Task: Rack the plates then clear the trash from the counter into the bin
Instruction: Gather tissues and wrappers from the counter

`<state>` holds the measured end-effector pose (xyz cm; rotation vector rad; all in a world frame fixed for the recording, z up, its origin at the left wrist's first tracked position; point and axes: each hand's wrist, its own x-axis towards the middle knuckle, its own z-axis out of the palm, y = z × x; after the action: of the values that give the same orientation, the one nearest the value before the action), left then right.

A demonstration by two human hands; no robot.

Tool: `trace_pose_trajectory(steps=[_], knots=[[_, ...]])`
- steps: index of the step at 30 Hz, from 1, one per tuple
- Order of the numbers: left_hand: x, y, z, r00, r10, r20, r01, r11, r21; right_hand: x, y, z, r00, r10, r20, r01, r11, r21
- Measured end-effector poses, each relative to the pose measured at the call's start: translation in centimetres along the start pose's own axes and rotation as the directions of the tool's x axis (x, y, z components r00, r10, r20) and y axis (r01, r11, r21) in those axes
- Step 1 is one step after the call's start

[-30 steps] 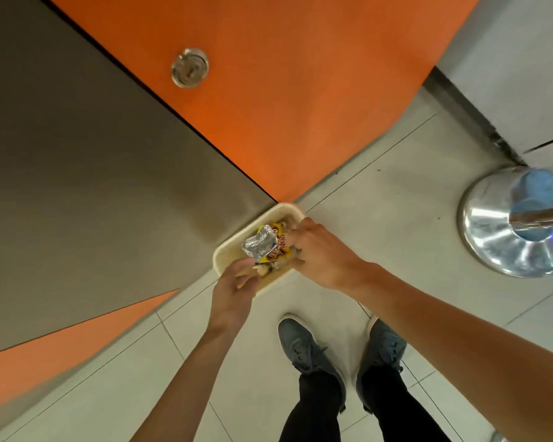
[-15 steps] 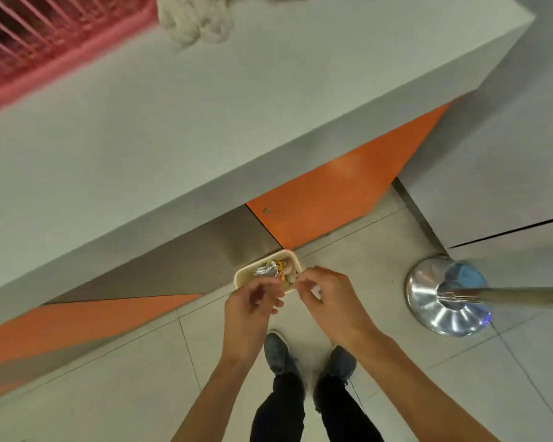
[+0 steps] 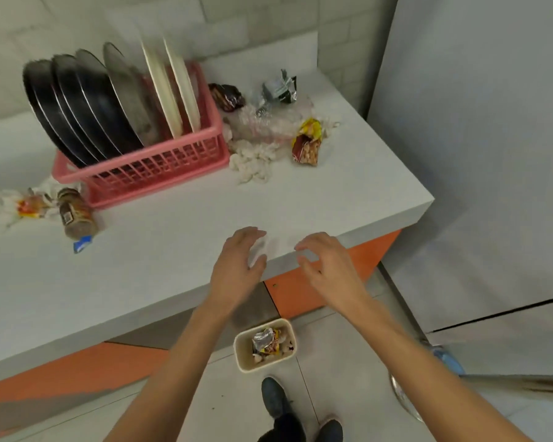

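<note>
The plates (image 3: 109, 100) are standing on edge in the pink rack (image 3: 160, 173) at the back left of the counter (image 3: 173, 250), dark ones to the left and two white ones to the right. Trash is lying on both sides of the rack: crumpled tissue (image 3: 253, 157), clear plastic (image 3: 262, 122) and a yellow snack packet (image 3: 307, 141) just to its right, and a brown packet (image 3: 75, 215) at its left front corner. The bin (image 3: 241, 352) is sitting on the floor below the counter's edge (wrappers already inside). The left hand (image 3: 237, 266) and right hand (image 3: 329, 266) are hovering side by side over the counter's front edge, each grip loosely spread, fingers slightly bent, holding nothing.
</note>
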<state>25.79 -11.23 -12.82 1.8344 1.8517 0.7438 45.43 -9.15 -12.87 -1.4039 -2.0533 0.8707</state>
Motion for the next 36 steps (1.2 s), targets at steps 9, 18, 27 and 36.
trace_pose_trajectory(steps=[9, 18, 27, 36], knots=[[8.3, -3.3, -0.6, 0.952, -0.127, 0.280, -0.008, 0.901, 0.434, 7.9, -0.1, -0.2, 0.921, 0.317, 0.228, -0.172, 0.853, -0.492], [16.4, -4.7, -3.0, 0.987, 0.046, 0.155, -0.100, 0.928, 0.360, 12.8, -2.6, -0.5, 0.836, 0.486, 0.253, -0.256, 0.755, -0.604], [17.2, -6.3, -2.1, 0.984, 0.079, 0.161, -0.107, 0.979, 0.175, 15.0, -3.5, 0.4, 0.851, 0.490, 0.188, -0.251, 0.694, -0.675], [12.2, -6.9, -1.4, 0.994, 0.028, 0.110, -0.022, 0.998, -0.059, 15.2, -2.9, -0.4, 0.880, 0.452, 0.147, -0.271, 0.730, -0.627]])
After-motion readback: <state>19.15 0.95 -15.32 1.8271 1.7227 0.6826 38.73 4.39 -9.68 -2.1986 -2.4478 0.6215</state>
